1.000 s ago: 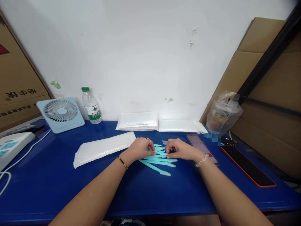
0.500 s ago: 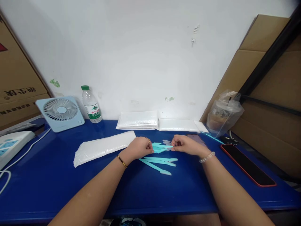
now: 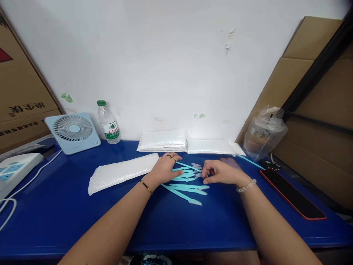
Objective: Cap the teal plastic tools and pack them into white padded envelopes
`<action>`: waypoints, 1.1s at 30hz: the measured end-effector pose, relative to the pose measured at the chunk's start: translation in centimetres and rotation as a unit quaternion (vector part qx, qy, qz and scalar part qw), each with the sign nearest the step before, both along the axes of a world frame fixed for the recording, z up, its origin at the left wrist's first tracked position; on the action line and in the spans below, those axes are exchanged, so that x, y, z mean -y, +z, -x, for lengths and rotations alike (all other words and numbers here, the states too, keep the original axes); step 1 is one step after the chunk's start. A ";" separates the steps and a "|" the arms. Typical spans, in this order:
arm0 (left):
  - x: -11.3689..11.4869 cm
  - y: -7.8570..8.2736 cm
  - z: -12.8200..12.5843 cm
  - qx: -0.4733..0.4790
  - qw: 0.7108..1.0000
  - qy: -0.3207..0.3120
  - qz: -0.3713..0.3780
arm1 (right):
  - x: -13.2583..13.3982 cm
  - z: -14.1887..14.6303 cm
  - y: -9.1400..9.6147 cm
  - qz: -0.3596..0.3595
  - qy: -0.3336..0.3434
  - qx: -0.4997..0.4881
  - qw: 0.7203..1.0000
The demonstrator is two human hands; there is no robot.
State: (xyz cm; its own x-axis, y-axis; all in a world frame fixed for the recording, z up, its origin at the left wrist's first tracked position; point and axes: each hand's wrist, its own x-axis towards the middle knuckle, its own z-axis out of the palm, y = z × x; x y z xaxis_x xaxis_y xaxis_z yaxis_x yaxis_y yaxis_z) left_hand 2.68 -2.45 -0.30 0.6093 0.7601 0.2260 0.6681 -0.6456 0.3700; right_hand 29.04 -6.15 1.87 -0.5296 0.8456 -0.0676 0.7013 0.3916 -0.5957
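Several thin turquoise plastic sticks (image 3: 184, 188) lie fanned out on the blue table (image 3: 55, 217). My left hand (image 3: 163, 168) rests on the left ends of the sticks, fingers closed round a bunch of them, one stick angling out past the fingertips. My right hand (image 3: 220, 173) is curled at the right ends of the sticks, fingertips pinched by small clear caps (image 3: 196, 166); what it pinches is too small to name.
A stack of white pouches (image 3: 122, 172) lies left of my left hand; more white packs (image 3: 162, 141) sit against the wall. A small fan (image 3: 73, 130), water bottle (image 3: 109, 123), two phones (image 3: 292, 193), a bagged drink cup (image 3: 263, 134) and cardboard boxes surround the table.
My left hand has lifted slightly and shifted back, spreading the sticks it grips. My right hand drew apart to the right, then came back toward the caps.
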 end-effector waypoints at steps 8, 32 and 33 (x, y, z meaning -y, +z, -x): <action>0.7 0.1 -0.5 -0.068 0.998 -0.010 -0.002 | 0.6 1.1 -0.1 0.008 0.022 0.041 0.999; 1.1 1.8 -0.2 -0.024 0.998 -0.041 0.049 | 1.2 1.6 0.5 -0.029 -0.003 0.012 1.000; 1.3 1.9 -0.2 -0.026 0.996 -0.059 0.056 | 1.5 2.0 0.7 -0.023 0.023 0.032 0.999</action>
State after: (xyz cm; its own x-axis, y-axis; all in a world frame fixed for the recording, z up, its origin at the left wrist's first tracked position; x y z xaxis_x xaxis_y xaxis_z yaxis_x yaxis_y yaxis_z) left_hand 2.91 -3.75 1.62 0.7040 0.7017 0.1094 0.6109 -0.6769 0.4106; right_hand 27.02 -7.62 2.52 -0.5636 0.8236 -0.0638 0.7176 0.4498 -0.5317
